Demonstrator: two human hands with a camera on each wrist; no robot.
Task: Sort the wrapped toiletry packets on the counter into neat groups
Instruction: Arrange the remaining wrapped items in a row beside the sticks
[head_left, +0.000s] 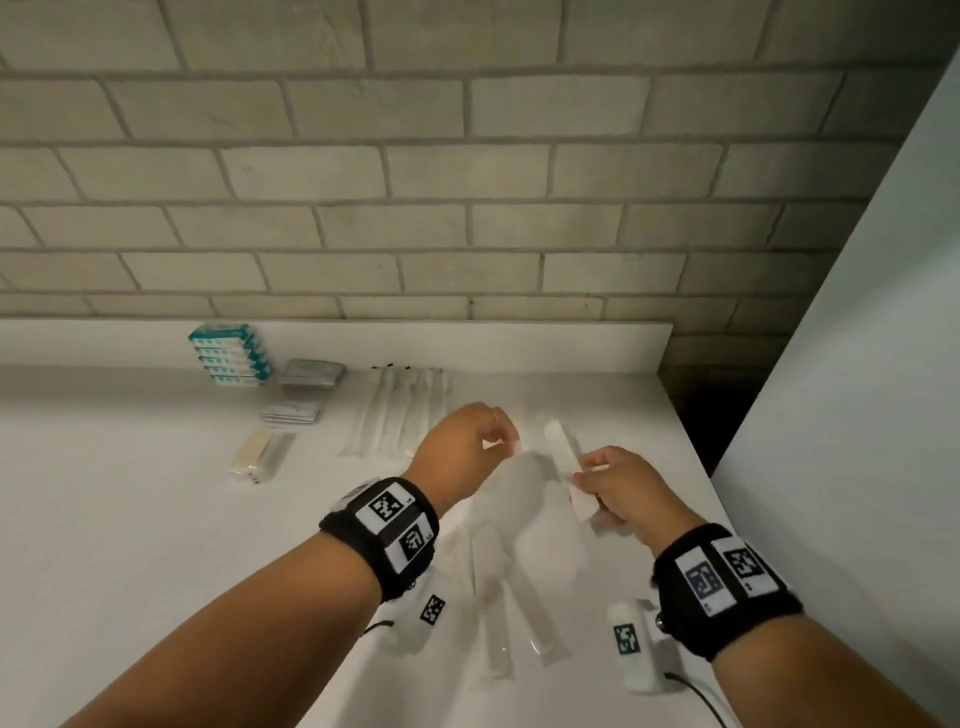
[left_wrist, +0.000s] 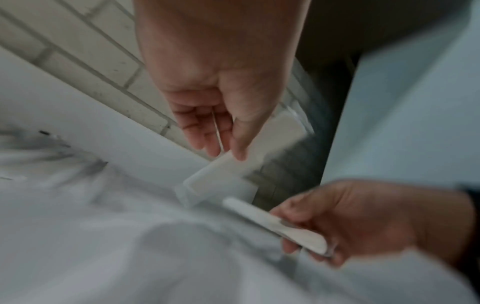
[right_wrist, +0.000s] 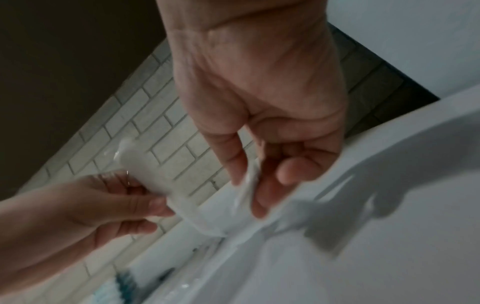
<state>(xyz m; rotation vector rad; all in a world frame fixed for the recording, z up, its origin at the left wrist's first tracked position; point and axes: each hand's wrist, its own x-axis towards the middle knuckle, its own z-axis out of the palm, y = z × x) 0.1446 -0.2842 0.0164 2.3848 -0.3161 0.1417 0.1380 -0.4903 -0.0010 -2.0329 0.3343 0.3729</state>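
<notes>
Both hands hover over the white counter (head_left: 130, 493), close together. My left hand (head_left: 511, 441) pinches a flat white wrapped packet (left_wrist: 272, 139) between thumb and fingers (left_wrist: 213, 151); the head view hides most of that packet behind the hand. To its right, my right hand (head_left: 587, 467) grips a long white wrapped packet (head_left: 558, 441) by its lower end, tilted up and away. In the right wrist view the right hand's (right_wrist: 257, 181) thumb and fingers pinch the packet's clear wrapper (right_wrist: 249, 185). Several loose clear-wrapped packets (head_left: 524, 597) lie on the counter under my wrists.
Grouped along the back are stacked teal boxes (head_left: 231, 356), grey packets (head_left: 311, 373), small sachets (head_left: 290, 413), cream packets (head_left: 260, 457) and a row of long clear-wrapped sticks (head_left: 400, 410). The counter's edge (head_left: 691, 447) runs close on the right beside a pale panel (head_left: 857, 338).
</notes>
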